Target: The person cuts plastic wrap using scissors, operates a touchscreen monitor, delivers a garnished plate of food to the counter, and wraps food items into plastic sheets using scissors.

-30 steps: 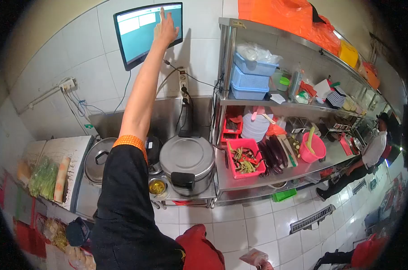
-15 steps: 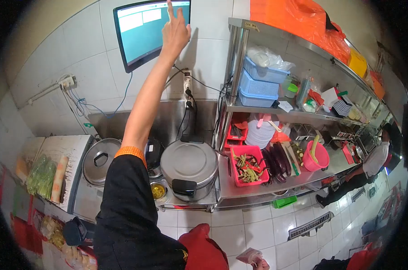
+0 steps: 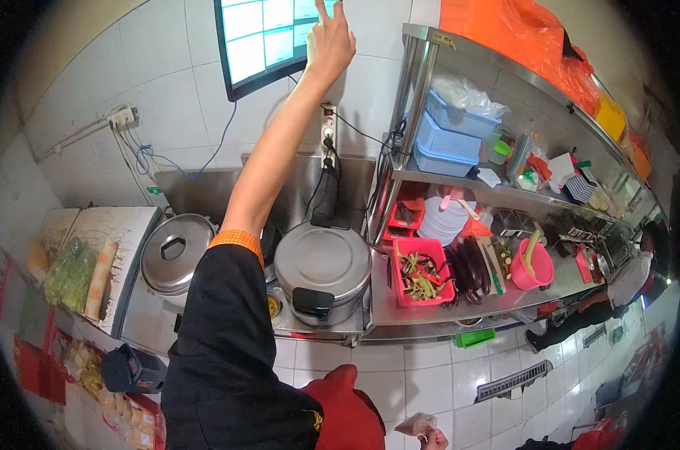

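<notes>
My left hand point(image 3: 331, 46) is raised at the top of the head view, fingers apart and some stretched out, in front of the wall-mounted screen point(image 3: 261, 41). It holds nothing; whether a fingertip touches the glass I cannot tell. The screen shows a grid of pale boxes. Low in the view, my right hand point(image 3: 434, 441) is closed on a small clear plastic bag point(image 3: 416, 424) with brownish contents. Most of that hand is cut off by the lower edge.
Below the screen stand a large lidded pot point(image 3: 323, 262) and another lidded pot point(image 3: 176, 253). A steel counter holds a pink basket point(image 3: 422, 298) of chillies, eggplants point(image 3: 471, 270) and a pink bucket point(image 3: 531, 264). Another person point(image 3: 631, 281) stands far right.
The screen has gone from two pale boxes on teal to a grid of several boxes. My left hand remains raised at it, and the camera view has shifted slightly. The bag stays in my right hand.
</notes>
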Demonstrator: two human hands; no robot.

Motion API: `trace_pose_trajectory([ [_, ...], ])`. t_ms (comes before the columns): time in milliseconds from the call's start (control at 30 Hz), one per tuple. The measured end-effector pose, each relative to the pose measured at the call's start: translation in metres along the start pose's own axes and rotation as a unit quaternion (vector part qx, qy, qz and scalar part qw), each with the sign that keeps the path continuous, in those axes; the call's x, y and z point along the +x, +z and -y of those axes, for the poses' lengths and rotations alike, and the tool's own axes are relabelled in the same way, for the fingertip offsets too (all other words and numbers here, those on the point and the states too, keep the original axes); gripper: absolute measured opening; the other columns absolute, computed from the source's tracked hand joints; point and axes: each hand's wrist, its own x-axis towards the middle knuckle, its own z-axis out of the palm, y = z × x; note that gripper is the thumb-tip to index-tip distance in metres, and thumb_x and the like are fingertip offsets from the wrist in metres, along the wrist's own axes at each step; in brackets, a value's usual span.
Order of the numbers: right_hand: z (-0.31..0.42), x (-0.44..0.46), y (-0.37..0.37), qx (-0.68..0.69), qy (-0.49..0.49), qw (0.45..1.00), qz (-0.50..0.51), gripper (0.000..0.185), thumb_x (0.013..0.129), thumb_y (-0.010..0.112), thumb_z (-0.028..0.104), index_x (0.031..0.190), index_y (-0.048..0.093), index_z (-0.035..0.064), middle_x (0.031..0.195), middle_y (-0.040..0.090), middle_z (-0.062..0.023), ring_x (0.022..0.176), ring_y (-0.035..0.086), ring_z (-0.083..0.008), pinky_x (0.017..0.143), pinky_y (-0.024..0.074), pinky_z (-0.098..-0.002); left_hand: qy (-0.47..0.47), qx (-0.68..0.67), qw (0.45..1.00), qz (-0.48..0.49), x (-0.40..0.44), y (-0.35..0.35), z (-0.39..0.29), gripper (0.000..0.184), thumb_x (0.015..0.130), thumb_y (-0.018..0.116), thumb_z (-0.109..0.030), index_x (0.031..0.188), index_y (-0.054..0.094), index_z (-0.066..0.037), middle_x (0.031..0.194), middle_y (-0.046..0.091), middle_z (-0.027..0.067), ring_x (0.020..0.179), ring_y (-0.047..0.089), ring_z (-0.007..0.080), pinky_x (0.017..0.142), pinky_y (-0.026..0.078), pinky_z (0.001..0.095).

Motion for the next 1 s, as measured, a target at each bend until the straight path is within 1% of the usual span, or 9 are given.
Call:
trace_pose_trajectory([
  [133,-0.006,0.002,-0.007,0.008,-0.011,1.000,0.013,0.019,0.092,0.067,0.015,0.100,0.068,-0.0024,0.096,0.068,-0.0096,0.090,0.064,-0.0192,0.077,0.0555,-0.0355,-0.029,0.012,1.000,0.004,-0.001,0.000,0.016,0.067,0.081,0.071,-0.017,0.136,0.042,0.007,0.153,0.004,0.0377,0.081,0.062,0.0489,0.068,0.055,0.0530],
  [233,-0.005,0.001,-0.008,-0.011,-0.015,1.000,0.004,0.023,0.094,0.066,0.017,0.102,0.068,-0.0035,0.097,0.069,-0.0106,0.090,0.064,-0.0197,0.077,0.0553,-0.0349,0.007,0.041,0.996,-0.078,-0.003,0.017,0.044,0.063,0.081,0.064,-0.012,0.136,0.042,0.010,0.153,0.009,0.0372,0.079,0.064,0.0474,0.066,0.054,0.0504],
  [400,-0.008,-0.005,-0.015,-0.030,-0.012,0.999,-0.010,0.029,0.095,0.064,0.022,0.106,0.067,-0.0053,0.099,0.069,-0.0122,0.089,0.064,-0.0205,0.078,0.0549,-0.0339,-0.024,0.094,0.995,-0.028,-0.007,0.004,0.041,0.062,0.079,0.057,-0.003,0.137,0.040,0.010,0.154,0.012,0.0356,0.077,0.064,0.0460,0.065,0.054,0.0504],
  [467,-0.011,-0.008,-0.018,-0.037,-0.011,0.999,-0.014,0.032,0.096,0.063,0.024,0.107,0.067,-0.0060,0.100,0.069,-0.0128,0.089,0.064,-0.0208,0.078,0.0547,-0.0335,-0.024,0.107,0.994,0.001,-0.005,-0.006,0.038,0.058,0.077,0.073,-0.013,0.126,0.045,0.002,0.154,0.013,0.0313,0.072,0.068,0.0427,0.061,0.058,0.0451],
  [500,-0.012,-0.009,-0.019,-0.039,-0.012,0.999,-0.016,0.033,0.096,0.063,0.025,0.108,0.067,-0.0063,0.100,0.069,-0.0131,0.089,0.065,-0.0210,0.078,0.0546,-0.0333,-0.024,0.108,0.994,0.001,-0.007,-0.004,0.041,0.058,0.077,0.073,-0.013,0.126,0.045,0.002,0.154,0.013,0.0313,0.072,0.068,0.0427,0.061,0.058,0.0451],
  [567,-0.014,-0.014,-0.020,-0.047,-0.012,0.999,-0.019,0.036,0.097,0.062,0.026,0.110,0.067,-0.0071,0.101,0.069,-0.0138,0.089,0.065,-0.0213,0.078,0.0544,-0.0329,-0.036,0.083,0.996,-0.005,-0.010,0.000,0.044,0.060,0.079,0.055,-0.002,0.136,0.041,0.010,0.155,0.012,0.0321,0.075,0.064,0.0452,0.064,0.054,0.0507],
  [733,-0.039,-0.001,-0.039,-0.062,-0.025,0.998,0.002,0.038,0.096,0.063,0.029,0.109,0.067,-0.0066,0.102,0.069,-0.0144,0.091,0.065,-0.0201,0.078,0.0546,-0.0321,-0.050,0.057,0.997,0.008,-0.010,0.000,0.049,0.059,0.080,0.055,-0.003,0.136,0.041,0.010,0.156,0.012,0.0301,0.072,0.064,0.0447,0.062,0.054,0.0507],
  [800,-0.035,-0.006,-0.039,-0.042,-0.043,0.997,0.043,0.040,0.095,0.064,0.029,0.116,0.065,-0.0056,0.107,0.069,-0.0164,0.096,0.066,-0.0241,0.080,0.0549,-0.0379,-0.046,0.068,0.997,0.005,-0.010,0.001,0.049,0.058,0.080,0.055,-0.003,0.135,0.042,0.010,0.156,0.011,0.0304,0.071,0.063,0.0449,0.061,0.054,0.0505],
  [1000,-0.013,-0.012,-0.013,-0.055,-0.010,0.998,0.022,0.031,0.094,0.066,0.024,0.108,0.066,-0.0042,0.102,0.069,-0.0136,0.093,0.065,-0.0218,0.079,0.0552,-0.0367,-0.020,0.087,0.996,-0.004,-0.012,0.003,0.052,0.056,0.081,0.054,-0.003,0.134,0.043,0.011,0.156,0.009,0.0306,0.072,0.063,0.0451,0.063,0.054,0.0503],
])
